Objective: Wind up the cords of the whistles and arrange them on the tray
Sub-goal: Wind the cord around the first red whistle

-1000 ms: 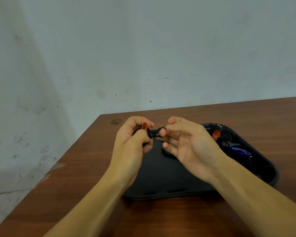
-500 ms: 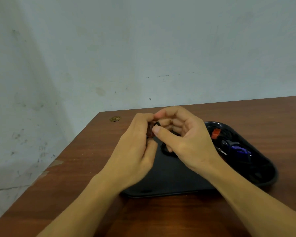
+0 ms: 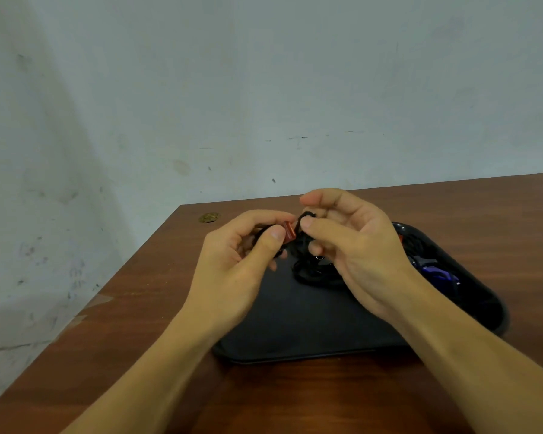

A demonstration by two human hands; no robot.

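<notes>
Since the earlier frame the right hand (image 3: 355, 249) has drawn slightly away from the left hand (image 3: 232, 264), and a loop of black cord (image 3: 304, 261) now hangs between them above the tray; the brown tabletop (image 3: 138, 308) carries the black tray (image 3: 295, 333), whose far right end holds a blue whistle (image 3: 439, 275) amid dark cord; the left grip pinches a red whistle (image 3: 289, 234) between thumb and curled fingers; the right grip pinches the cord with thumb and forefinger; a small brass disc (image 3: 208, 218) lies near the tabletop's far corner.
</notes>
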